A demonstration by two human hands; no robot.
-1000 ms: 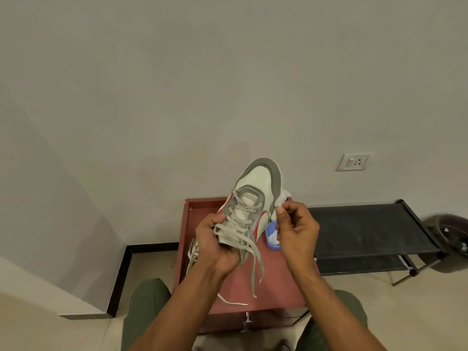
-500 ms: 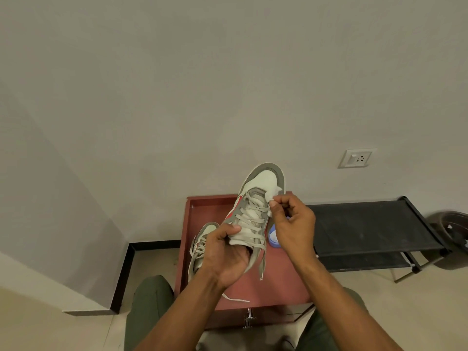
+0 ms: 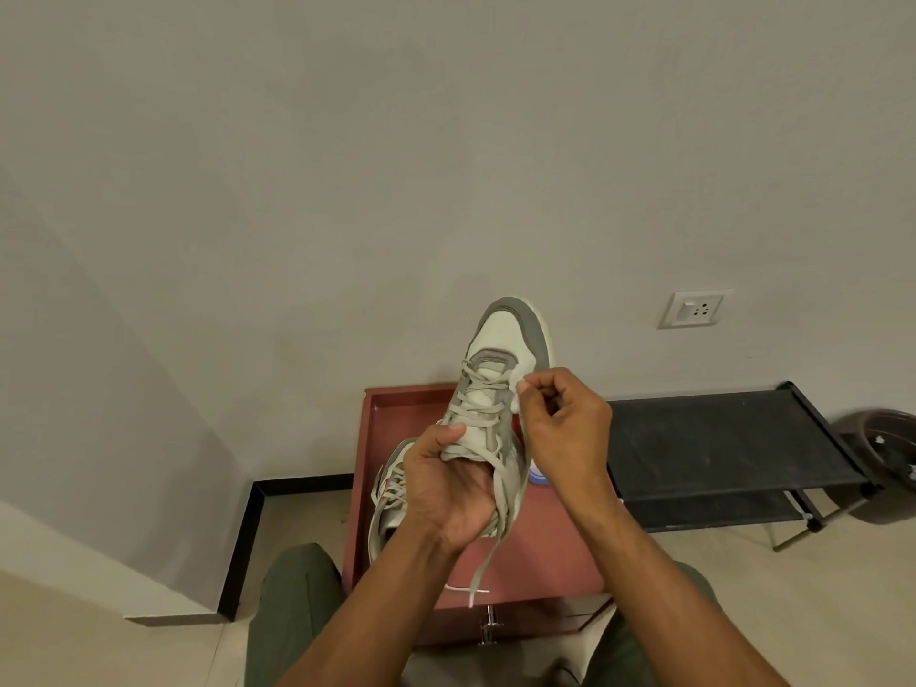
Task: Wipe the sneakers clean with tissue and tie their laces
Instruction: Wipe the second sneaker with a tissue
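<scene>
Since the earlier frame the sneaker (image 3: 500, 389) has been tilted upright. It is gripped by the left hand (image 3: 446, 483) for steadiness; tissue (image 3: 519, 400) is pinched by the right hand (image 3: 565, 428) against its side for wiping.

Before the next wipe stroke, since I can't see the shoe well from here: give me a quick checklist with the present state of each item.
1. Held sneaker gripped firmly by the left hand: ok.
2. Tissue pinched in the right hand and touching the shoe's side: ok.
3. Laces tied: not ok, they dangle loose.
4. Held shoe's surface clean: cannot tell.
5. Second sneaker on the red table, wiped: cannot tell, mostly hidden.
</scene>
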